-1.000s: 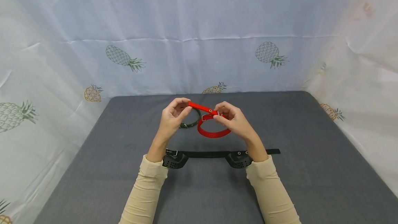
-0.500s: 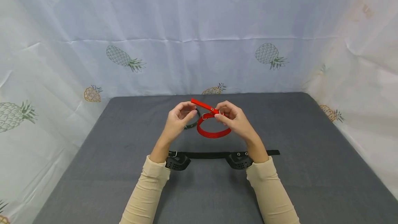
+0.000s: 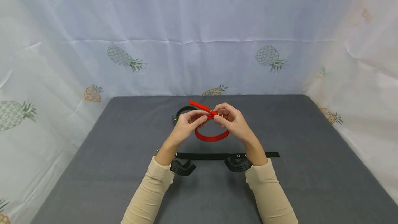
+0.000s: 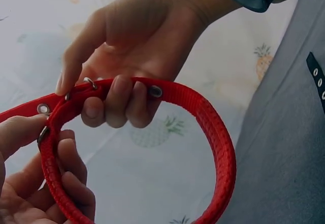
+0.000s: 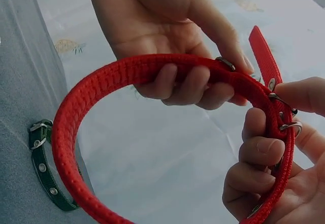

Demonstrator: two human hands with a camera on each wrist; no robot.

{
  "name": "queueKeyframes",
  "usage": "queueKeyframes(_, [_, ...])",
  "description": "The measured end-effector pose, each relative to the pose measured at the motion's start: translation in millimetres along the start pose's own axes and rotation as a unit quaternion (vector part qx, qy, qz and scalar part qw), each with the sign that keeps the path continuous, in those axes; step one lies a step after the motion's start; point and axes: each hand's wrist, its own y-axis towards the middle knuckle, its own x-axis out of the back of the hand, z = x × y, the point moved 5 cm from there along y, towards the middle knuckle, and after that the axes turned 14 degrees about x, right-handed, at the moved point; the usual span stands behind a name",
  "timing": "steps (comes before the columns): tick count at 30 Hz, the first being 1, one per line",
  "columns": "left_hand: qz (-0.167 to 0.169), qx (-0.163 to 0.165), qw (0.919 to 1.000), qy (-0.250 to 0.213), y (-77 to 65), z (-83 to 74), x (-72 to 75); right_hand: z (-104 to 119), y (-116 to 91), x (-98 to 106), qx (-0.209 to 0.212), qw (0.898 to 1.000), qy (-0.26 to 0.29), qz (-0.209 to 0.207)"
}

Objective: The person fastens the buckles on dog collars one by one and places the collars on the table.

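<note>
A red buckled collar (image 3: 212, 139) is held up above the table in both hands, its loop hanging below them. My left hand (image 3: 186, 127) pinches the band beside the buckle, with fingers curled round the loop in the right wrist view. My right hand (image 3: 234, 120) grips the buckle end, thumb on the strap and fingertips inside the loop in the left wrist view. The strap's free tail (image 5: 261, 51) sticks out past the buckle, an eyelet (image 5: 271, 84) near it. A metal D-ring (image 5: 294, 128) hangs on the band near the right hand's fingers.
Behind the left hand lies a dark green collar (image 3: 186, 108) with buckle and eyelets on the grey table (image 3: 311, 182). A black strap (image 3: 205, 156) with eyelets lies across the table below the wrists. A white pineapple-print curtain (image 3: 199, 68) stands behind.
My left hand has let go of the red tail and moved right and down to pinch the band near the buckle. My right hand stays nearly in place, holding the buckle end.
</note>
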Motion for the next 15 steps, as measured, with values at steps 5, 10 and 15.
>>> queueKeyframes(5, [-0.007, 0.020, 0.9998, -0.003, 0.9, 1.2, -1.2, 1.7, 0.1, -1.4, -0.003, 1.000, 0.000, 0.000])
queueKeyframes(10, [-0.015, 0.016, 0.9997, 0.000, 0.2, 1.9, -2.2, 0.8, 0.3, -4.5, 0.004, 1.000, 0.000, 0.004])
queueKeyframes(15, [-0.026, 0.004, 0.9997, 0.002, -0.7, 0.9, -1.1, 1.7, 1.5, -7.6, 0.019, 1.000, 0.002, 0.006])
